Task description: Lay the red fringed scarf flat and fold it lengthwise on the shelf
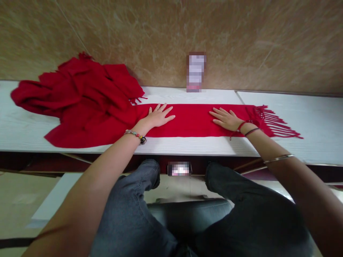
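A red scarf [191, 121] lies along the white tabletop. Its right part is a flat, even strip that ends in a twisted fringe on the right. The left part is heaped in loose folds, with a little fringe showing at the heap's right edge. My left hand [160, 116] rests flat on the strip beside the heap, fingers spread. Nearer the fringed end, my right hand [226, 119] also lies flat on the cloth, its fingers stretched out towards the left. Neither hand grips the fabric.
A brown marbled wall [150, 43] rises behind the narrow white table [318, 121]. Against it stands a blurred-out phone-shaped object [196, 71]. Another blurred item [179, 169] shows below the table's front edge, between my knees. A seam crosses the tabletop at right.
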The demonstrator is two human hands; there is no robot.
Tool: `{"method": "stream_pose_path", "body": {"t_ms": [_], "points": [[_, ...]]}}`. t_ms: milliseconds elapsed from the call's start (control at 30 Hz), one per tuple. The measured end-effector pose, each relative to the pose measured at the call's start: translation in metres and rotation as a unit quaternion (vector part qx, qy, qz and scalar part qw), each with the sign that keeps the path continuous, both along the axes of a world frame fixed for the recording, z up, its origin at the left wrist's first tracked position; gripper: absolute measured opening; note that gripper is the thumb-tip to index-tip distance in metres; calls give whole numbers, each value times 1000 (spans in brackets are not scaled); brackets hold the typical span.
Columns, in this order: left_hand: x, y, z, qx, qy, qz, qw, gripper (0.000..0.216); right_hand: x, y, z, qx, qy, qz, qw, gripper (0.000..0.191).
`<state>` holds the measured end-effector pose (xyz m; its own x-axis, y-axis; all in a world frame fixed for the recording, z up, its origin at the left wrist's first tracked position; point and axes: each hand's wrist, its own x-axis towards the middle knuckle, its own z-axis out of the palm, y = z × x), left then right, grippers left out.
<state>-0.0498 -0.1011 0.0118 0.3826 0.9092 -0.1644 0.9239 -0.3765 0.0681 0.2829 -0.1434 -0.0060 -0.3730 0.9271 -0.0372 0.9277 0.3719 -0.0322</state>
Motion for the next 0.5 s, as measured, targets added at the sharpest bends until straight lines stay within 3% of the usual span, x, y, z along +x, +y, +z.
{"method": "stream_pose_path", "body": {"t_ms": [200,300,500], "points": [[7,-14,15,25,31,12,999,64,10,-3,14,19,28,3,999,55],[20,-31,22,60,42,-39,997,57,35,-6,20,35,58,8,998,55],[41,-42,31,-51,74,-48,995,57,101,-2,0,27,-27,-118,992,51]]}}
